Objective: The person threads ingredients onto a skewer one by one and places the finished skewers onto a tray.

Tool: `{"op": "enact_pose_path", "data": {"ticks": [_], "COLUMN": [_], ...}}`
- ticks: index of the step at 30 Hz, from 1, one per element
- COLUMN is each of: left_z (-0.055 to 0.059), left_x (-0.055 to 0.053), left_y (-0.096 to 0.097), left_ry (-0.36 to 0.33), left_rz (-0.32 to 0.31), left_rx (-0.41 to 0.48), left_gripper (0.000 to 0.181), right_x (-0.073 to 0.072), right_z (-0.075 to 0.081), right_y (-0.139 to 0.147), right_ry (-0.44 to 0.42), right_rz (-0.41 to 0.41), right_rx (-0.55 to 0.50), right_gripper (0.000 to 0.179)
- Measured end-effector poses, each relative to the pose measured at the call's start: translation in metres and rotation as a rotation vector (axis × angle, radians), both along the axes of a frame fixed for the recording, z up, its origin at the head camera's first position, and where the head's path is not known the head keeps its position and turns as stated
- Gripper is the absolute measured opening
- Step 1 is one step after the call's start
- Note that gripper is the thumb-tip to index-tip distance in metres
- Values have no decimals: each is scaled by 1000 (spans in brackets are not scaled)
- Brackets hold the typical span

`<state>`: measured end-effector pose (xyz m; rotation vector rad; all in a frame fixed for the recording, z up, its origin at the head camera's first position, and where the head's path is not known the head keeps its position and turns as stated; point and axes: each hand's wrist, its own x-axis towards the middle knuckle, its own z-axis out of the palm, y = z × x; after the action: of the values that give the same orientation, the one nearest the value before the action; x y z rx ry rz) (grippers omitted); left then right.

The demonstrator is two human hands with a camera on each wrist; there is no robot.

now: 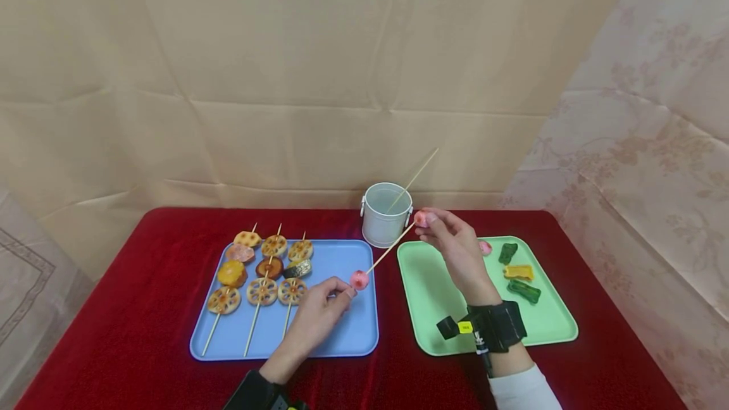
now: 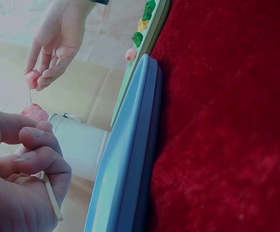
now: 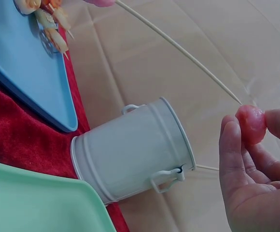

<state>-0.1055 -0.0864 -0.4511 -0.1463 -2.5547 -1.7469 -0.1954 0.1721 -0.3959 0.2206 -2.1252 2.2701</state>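
white bucket (image 1: 386, 215) standing behind the trays' gap, bare red tablecloth (image 1: 137, 309) left, skewers crowding blue tray (image 1: 347, 334)

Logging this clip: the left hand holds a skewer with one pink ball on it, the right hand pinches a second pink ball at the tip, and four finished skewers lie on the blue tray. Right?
Not quite: the head view shows three finished skewers on the blue tray, not four. The rest holds: left hand holding the skewer with one pink ball, right hand pinching the second pink ball at its tip.
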Motion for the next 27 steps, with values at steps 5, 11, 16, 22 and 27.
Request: {"op": "enact_pose_path", "data": {"ticks": [5, 11, 16, 22, 27], "left_z": [0, 0, 1, 0, -1], "left_x": [1, 1, 2, 3, 2], "left_y": [1, 2, 2, 4, 4], "left_ry": [8, -11, -25, -27, -28], "left_rz": [5, 0, 1, -3, -13], "left_rx": [-1, 10, 28, 60, 75], "left_gripper": [15, 16, 16, 15, 16], "right_x": [0, 1, 2, 4, 6], "right_z": [0, 0, 0, -2, -4], "right_y": [0, 3, 2, -2, -8], "right_ry": [14, 44, 43, 32, 15], "right_rz": [11, 33, 53, 74, 89], "right_rx": [-10, 26, 62, 85, 117], "right_gripper": [46, 47, 50, 53, 51]}}
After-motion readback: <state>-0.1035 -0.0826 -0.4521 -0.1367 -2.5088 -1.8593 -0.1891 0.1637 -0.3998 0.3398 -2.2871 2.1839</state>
